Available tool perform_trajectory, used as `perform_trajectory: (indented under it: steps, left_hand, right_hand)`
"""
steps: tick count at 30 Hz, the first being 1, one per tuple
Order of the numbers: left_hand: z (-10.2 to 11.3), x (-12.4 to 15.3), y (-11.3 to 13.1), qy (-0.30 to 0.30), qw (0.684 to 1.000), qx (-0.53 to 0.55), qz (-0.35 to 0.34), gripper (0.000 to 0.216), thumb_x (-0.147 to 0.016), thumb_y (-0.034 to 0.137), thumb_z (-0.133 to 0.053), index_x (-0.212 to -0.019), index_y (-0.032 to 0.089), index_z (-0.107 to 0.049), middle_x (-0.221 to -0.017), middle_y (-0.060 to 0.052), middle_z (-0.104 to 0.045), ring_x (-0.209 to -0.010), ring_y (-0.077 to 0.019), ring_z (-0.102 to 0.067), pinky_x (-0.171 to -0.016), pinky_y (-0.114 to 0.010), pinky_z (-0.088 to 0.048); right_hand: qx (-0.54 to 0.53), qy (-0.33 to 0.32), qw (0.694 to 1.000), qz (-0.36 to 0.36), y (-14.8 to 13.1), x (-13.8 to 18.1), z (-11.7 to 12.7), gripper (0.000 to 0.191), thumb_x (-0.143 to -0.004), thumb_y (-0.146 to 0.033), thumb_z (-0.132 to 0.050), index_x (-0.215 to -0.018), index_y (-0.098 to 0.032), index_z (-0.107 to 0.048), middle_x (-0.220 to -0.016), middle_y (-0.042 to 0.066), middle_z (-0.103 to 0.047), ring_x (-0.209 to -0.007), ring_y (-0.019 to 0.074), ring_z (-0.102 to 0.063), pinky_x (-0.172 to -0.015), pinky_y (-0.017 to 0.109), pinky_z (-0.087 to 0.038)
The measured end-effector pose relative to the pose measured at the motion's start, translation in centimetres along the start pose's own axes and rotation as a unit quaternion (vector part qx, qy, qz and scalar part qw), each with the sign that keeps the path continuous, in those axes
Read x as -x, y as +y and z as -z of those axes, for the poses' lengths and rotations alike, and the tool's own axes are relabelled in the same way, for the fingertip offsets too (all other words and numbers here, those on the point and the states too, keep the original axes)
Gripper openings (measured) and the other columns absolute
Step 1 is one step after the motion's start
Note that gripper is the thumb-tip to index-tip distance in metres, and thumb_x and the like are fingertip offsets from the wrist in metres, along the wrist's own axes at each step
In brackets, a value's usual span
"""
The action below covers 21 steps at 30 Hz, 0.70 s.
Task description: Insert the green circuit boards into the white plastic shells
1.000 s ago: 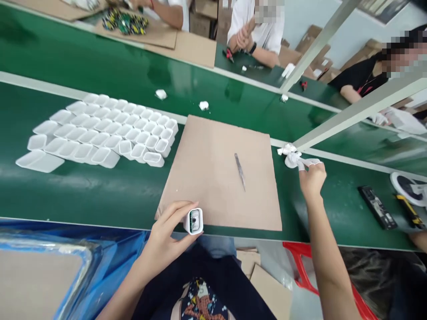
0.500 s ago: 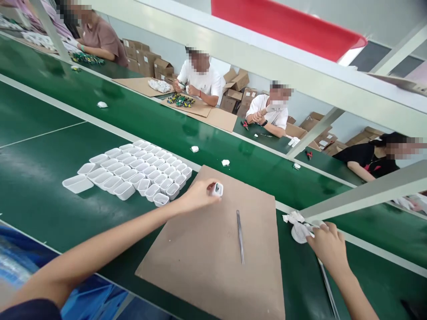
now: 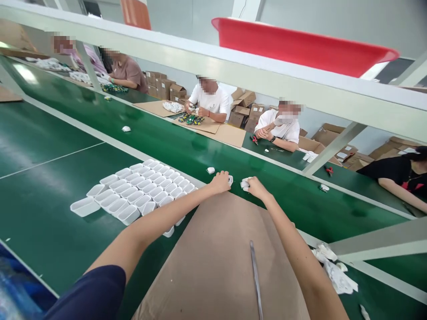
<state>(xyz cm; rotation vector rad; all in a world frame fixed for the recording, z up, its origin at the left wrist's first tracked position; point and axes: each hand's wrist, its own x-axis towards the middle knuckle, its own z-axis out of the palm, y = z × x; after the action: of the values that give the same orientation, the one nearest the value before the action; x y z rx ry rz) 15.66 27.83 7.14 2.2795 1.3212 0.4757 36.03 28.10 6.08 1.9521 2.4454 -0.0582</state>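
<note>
Both my arms reach far forward over a brown cardboard sheet (image 3: 213,262) to the green conveyor belt (image 3: 160,138). My left hand (image 3: 220,182) is closed round a small white plastic part (image 3: 230,180) at the belt's near edge. My right hand (image 3: 255,186) sits just to its right, fingers closed on another small white piece (image 3: 244,183). The two hands are almost touching. Metal tweezers (image 3: 255,278) lie on the cardboard near my right forearm.
Several rows of empty white plastic shells (image 3: 140,189) stand left of the cardboard. Loose white parts (image 3: 210,170) lie on the belt. Crumpled white paper (image 3: 333,269) lies at right. Several people work across the belt. A red tub (image 3: 300,42) rests on the overhead frame.
My head has tilted up. My left hand carried the white part from the cardboard out to the belt. My right hand left the crumpled paper at right and moved forward beside the left.
</note>
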Motion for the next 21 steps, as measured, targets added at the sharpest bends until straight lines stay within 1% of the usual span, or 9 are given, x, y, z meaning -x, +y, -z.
perform_trajectory:
  steps: [2,5,7,8,10,12,15,17,21]
  left_hand:
    - [1.5,2.7,1.2,0.007,0.999,0.014,-0.036,0.037,-0.093,0.032,-0.066,-0.125,0.016,-0.059,-0.130,-0.011,-0.061,-0.117,-0.0266,-0.061,-0.099,-0.050,-0.053]
    - [5.1,8.7,2.7,0.027,0.992,0.059,-0.104,0.029,-0.090,0.026,-0.067,-0.118,0.021,-0.065,-0.124,-0.005,-0.068,-0.122,-0.0237,-0.059,-0.104,-0.037,-0.049]
    - [7.4,13.4,2.8,0.079,0.986,0.082,-0.120,0.028,-0.094,0.028,-0.060,-0.122,0.023,-0.062,-0.126,-0.004,-0.067,-0.123,-0.0224,-0.058,-0.104,-0.036,-0.049]
    - [8.1,15.7,2.5,0.137,0.977,0.089,-0.134,0.024,-0.094,0.026,-0.059,-0.117,0.022,-0.063,-0.120,-0.005,-0.069,-0.115,-0.0230,-0.061,-0.099,-0.038,-0.051]
    - [8.2,19.8,1.2,0.223,0.966,0.082,-0.106,0.015,-0.094,0.025,-0.057,-0.107,0.021,-0.065,-0.104,-0.005,-0.071,-0.098,-0.0236,-0.064,-0.085,-0.039,-0.054]
    - [6.5,23.1,-0.9,0.268,0.961,0.042,-0.048,0.012,-0.094,0.025,-0.057,-0.102,0.022,-0.065,-0.096,-0.005,-0.069,-0.093,-0.0253,-0.062,-0.077,-0.039,-0.055]
    - [2.2,26.4,-4.4,0.321,0.947,-0.027,0.018,0.020,-0.093,0.026,-0.058,-0.112,0.021,-0.064,-0.106,-0.009,-0.065,-0.102,-0.0300,-0.058,-0.081,-0.044,-0.055]
    - [-0.5,27.5,-6.3,0.331,0.940,-0.063,0.061,0.030,-0.091,0.030,-0.059,-0.119,0.020,-0.060,-0.111,-0.012,-0.061,-0.102,-0.0326,-0.057,-0.079,-0.047,-0.057]
    - [-3.2,28.1,-8.1,0.330,0.931,-0.075,0.135,0.036,-0.094,0.034,-0.052,-0.126,0.019,-0.053,-0.112,-0.014,-0.056,-0.101,-0.0339,-0.059,-0.076,-0.051,-0.058]
  right_hand:
    - [-0.013,-0.008,1.000,0.004,-0.5,2.3,0.8,0.026,-0.097,-0.035,-0.063,-0.112,-0.015,-0.065,-0.115,0.008,-0.066,-0.102,0.0216,-0.065,-0.091,0.042,-0.055]
    - [-0.044,-0.030,0.997,0.062,-4.2,7.7,1.2,0.015,-0.095,-0.023,-0.057,-0.091,-0.015,-0.069,-0.097,0.005,-0.071,-0.093,0.0201,-0.065,-0.086,0.032,-0.052]
    - [-0.063,-0.053,0.990,0.116,-8.3,11.7,0.4,0.011,-0.089,-0.018,-0.059,-0.085,-0.019,-0.068,-0.091,0.001,-0.070,-0.089,0.0187,-0.064,-0.082,0.028,-0.050]
    - [-0.069,-0.067,0.985,0.142,-10.4,13.6,-0.2,0.006,-0.085,-0.018,-0.063,-0.083,-0.021,-0.068,-0.091,0.000,-0.070,-0.090,0.0188,-0.064,-0.081,0.027,-0.049]
    - [-0.066,-0.087,0.979,0.174,-13.9,16.3,-1.2,0.002,-0.080,-0.020,-0.070,-0.080,-0.021,-0.068,-0.096,0.003,-0.069,-0.095,0.0228,-0.064,-0.081,0.031,-0.049]
    - [-0.062,-0.111,0.969,0.210,-15.8,17.2,-1.3,0.016,-0.074,-0.028,-0.080,-0.082,-0.020,-0.069,-0.102,0.006,-0.069,-0.104,0.0280,-0.062,-0.085,0.035,-0.049]
    - [-0.054,-0.123,0.961,0.241,-15.7,14.3,0.6,0.038,-0.074,-0.037,-0.083,-0.107,-0.023,-0.070,-0.112,0.006,-0.068,-0.108,0.0252,-0.062,-0.087,0.031,-0.050]
    - [-0.020,-0.080,0.976,0.199,-14.3,10.0,2.1,0.040,-0.089,-0.030,-0.069,-0.128,-0.025,-0.062,-0.120,0.008,-0.066,-0.109,0.0222,-0.061,-0.091,0.031,-0.049]
    - [0.059,-0.036,0.992,0.106,-10.6,-0.2,2.6,0.028,-0.098,-0.016,-0.053,-0.124,-0.014,-0.062,-0.128,0.020,-0.061,-0.122,0.0288,-0.054,-0.104,0.048,-0.042]
